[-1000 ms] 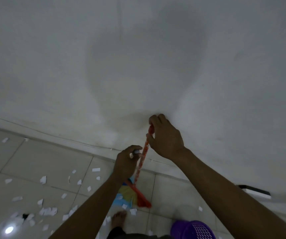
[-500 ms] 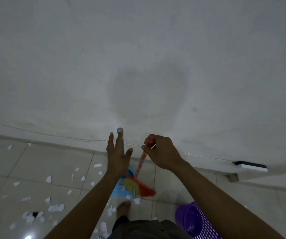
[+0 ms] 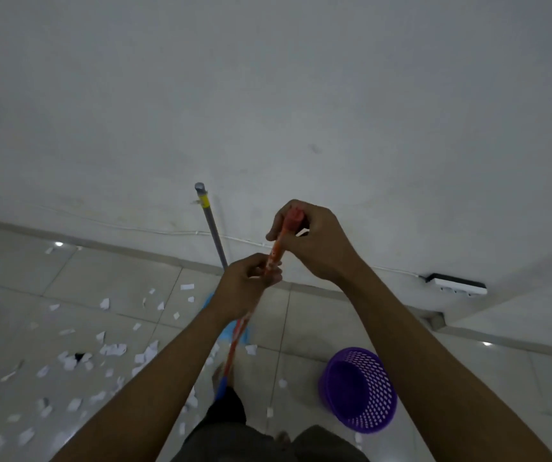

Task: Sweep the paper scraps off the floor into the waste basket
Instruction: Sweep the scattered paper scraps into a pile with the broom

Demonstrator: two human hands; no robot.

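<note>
The paper scraps (image 3: 113,350) lie scattered on the floor (image 3: 118,285) to the left, and the waste basket (image 3: 378,401) sits to the right. Between them is the broom handle (image 3: 276,255), with the right hand (image 3: 314,243) above the left hand (image 3: 244,288). Behind, a pole (image 3: 210,225) leans on the wall (image 3: 268,95). A power strip (image 3: 456,285) lies at the wall's foot, far right.

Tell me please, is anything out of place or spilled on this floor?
Yes. White paper scraps lie scattered over the tiles at the left, a few beside the purple waste basket. One small dark piece sits among them; what it is I cannot tell.
</note>
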